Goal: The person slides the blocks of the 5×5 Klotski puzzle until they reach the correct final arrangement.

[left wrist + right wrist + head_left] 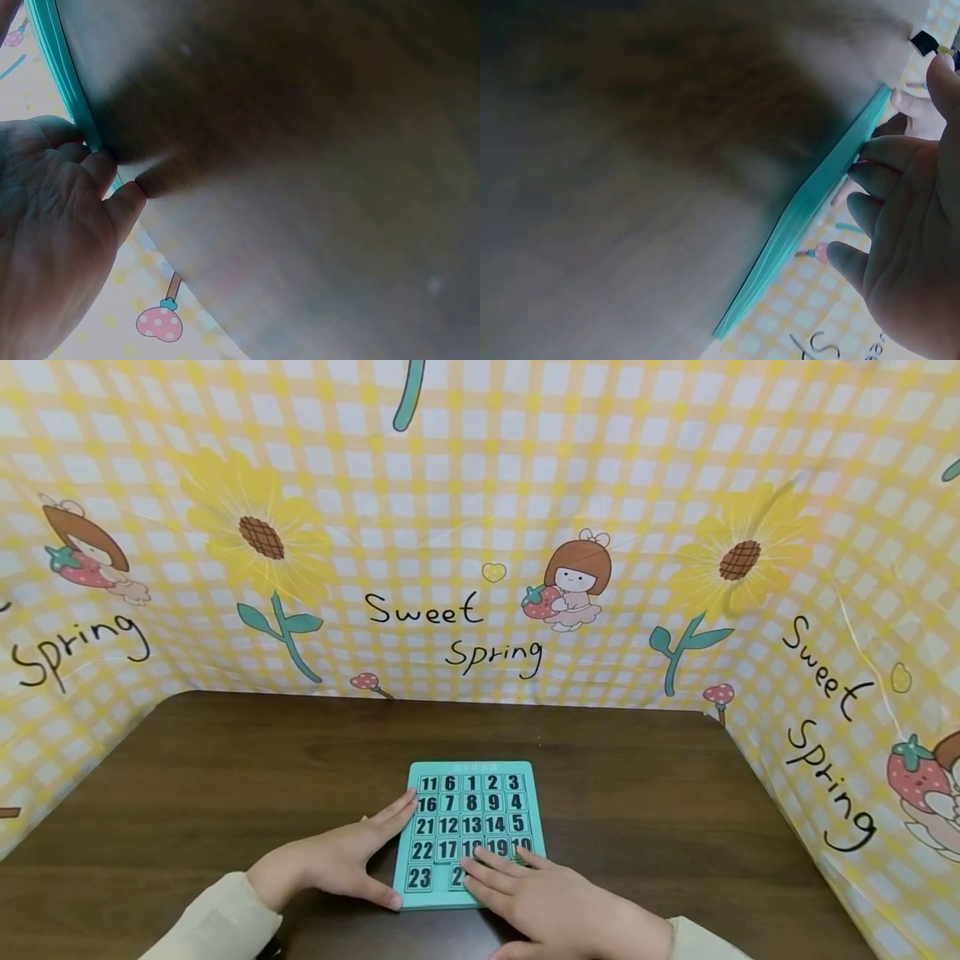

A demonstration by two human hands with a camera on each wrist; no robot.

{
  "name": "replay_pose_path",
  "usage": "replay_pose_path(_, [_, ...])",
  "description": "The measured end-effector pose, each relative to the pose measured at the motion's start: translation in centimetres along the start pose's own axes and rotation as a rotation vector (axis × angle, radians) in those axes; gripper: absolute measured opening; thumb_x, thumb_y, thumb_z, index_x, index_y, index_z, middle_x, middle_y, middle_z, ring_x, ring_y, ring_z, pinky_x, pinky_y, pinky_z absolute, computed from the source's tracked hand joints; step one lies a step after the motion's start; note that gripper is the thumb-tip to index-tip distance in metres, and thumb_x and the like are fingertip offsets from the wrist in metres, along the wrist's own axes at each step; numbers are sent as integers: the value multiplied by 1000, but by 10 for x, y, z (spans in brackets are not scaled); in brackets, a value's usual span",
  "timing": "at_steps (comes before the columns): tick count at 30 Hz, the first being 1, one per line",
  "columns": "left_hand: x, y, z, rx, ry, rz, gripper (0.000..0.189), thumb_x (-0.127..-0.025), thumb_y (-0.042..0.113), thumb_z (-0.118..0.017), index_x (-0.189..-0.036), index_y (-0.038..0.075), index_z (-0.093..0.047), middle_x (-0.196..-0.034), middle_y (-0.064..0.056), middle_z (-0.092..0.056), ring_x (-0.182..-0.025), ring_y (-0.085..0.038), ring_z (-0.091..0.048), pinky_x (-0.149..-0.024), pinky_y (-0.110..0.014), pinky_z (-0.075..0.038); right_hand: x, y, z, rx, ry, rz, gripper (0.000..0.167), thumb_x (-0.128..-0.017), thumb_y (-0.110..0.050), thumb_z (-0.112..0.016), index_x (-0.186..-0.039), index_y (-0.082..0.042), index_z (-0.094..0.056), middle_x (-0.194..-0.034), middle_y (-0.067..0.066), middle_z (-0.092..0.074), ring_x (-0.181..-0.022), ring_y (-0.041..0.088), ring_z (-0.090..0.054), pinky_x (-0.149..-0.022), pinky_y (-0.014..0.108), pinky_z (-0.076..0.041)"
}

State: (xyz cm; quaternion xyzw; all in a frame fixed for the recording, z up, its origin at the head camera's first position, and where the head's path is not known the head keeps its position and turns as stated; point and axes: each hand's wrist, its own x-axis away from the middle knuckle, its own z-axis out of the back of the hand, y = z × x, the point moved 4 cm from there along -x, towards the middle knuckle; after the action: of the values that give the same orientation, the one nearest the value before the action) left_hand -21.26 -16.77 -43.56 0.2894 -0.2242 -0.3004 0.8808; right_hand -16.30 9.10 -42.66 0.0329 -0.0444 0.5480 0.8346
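Observation:
A turquoise sliding number puzzle (405, 897) lies flat on the table, its black-numbered tiles in rows. My left hand (341, 858) rests along its left side, fingers fairly straight at the upper edge and thumb at the lower left corner. My right hand (547, 897) lies over the lower right part, straight fingers touching the tiles and hiding some. One fingertip is at a bottom-row tile (457, 877) starting with 2; a gap separates it from the 23 tile (419, 878). Both wrist views show the puzzle's edge (64, 75) (802, 206) beside the fingers.
The dark wooden table (285, 760) extends around the puzzle. A yellow checked cloth (450, 510) with flowers and lettering stands behind it and along both sides. A small dark object (924, 43) shows near the other hand in the right wrist view.

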Motion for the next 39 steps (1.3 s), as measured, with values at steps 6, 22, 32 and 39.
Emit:
replay_pose_path(6, [0,1,0,5,-5,8,120,-79,54,-78,-160,4,-5,-168,-16,8,-152,-43,-12,-113,-74,-14,15,6,-3,-46,-1,-36,75,-102,-63,-27,-158,-15,-28,-166,2,-23,-152,20,-24,-112,52,-41])
replay_pose_path(22, [0,0,0,-3,-7,9,119,-80,55,-77,-160,3,-6,-168,-15,8,-151,-42,-14,-113,-74,-14,-21,-9,7,-28,-18,-16,75,-101,-64,-28,-160,-17,-20,-168,-2,-15,-155,16,-15,-117,49,-36])
replay_pose_path(32, [-1,-2,-2,4,-12,1,118,-81,55,-76,-160,4,-5,-168,-14,8,-152,-42,-13,-112,-75,-14,-39,-15,6,-14,-66,-6,76,-100,-66,-28,-160,-20,-19,-168,-6,-12,-155,12,-10,-119,46,-34])
replay_pose_path(39, [0,0,1,-1,-8,-9,118,-81,54,-76,-160,3,-4,-168,-16,8,-151,-44,-15,-111,-76,-14,-38,-15,5,-6,-74,-17,77,-99,-67,-28,-160,-20,-21,-168,-6,-11,-155,13,-11,-118,46,-34])
